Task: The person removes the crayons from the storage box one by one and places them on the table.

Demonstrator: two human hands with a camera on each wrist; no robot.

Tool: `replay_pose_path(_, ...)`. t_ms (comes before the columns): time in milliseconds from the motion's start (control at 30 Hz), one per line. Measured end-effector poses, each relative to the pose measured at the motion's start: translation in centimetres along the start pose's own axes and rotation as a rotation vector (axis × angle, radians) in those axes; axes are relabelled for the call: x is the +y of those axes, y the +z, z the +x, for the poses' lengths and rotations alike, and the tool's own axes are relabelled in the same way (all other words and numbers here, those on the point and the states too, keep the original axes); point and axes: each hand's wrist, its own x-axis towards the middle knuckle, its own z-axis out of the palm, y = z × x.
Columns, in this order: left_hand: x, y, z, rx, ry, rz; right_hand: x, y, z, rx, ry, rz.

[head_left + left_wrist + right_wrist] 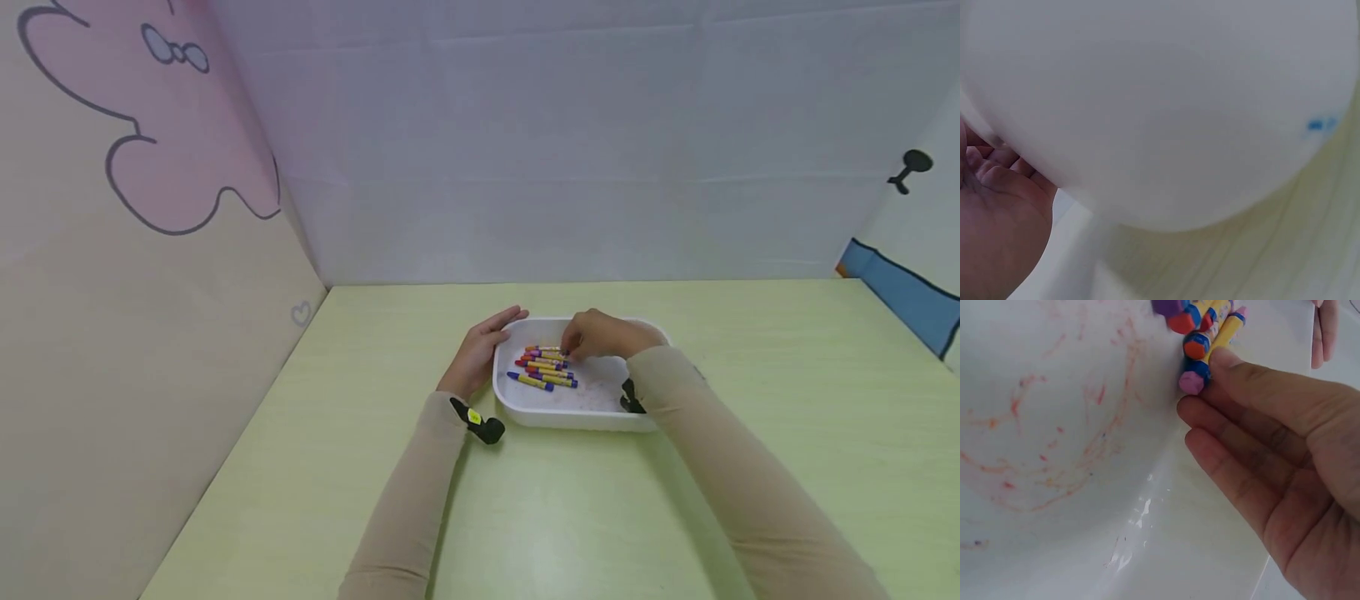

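A white tray [585,421] holds a group of crayons [542,382] with yellow wrappers and purple, red, orange and pink ends, lying side by side in its left half. At the tray's left end, my left hand [471,360] holds the rim, the thumb at the edge and the fingers along the outside. My right hand [603,335] reaches in over the far right side. Its thumb and fingertips pinch a pink crayon [1229,332] by one end, at the far edge of the group. In the left wrist view the tray's outer wall [1166,112] covers part of the left fingers.
Coloured crayon marks [1016,412] streak the tray floor. The tray stands on a pale green-yellow table [555,517]. A white wall sheet [570,150] rises behind the table, and a side panel [172,350] with a pink drawing borders the left.
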Motion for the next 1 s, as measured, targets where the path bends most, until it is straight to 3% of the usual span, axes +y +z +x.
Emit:
replay_pose_path(300,-0.4,-0.2,-0.5,-0.002,-0.007,0.019,-0.2,1.2,0.6,0.016,0.002,-0.011)
replay_pose_path(600,0.3,0.2,-0.1,0.002,0.027,0.025,-0.5,0.2,0.4,0.020,0.020,-0.014)
replay_pose_path(1000,0.1,0.2,-0.2,0.010,0.006,0.024,-0.6,0.2,0.2,-0.008,0.031,-0.005)
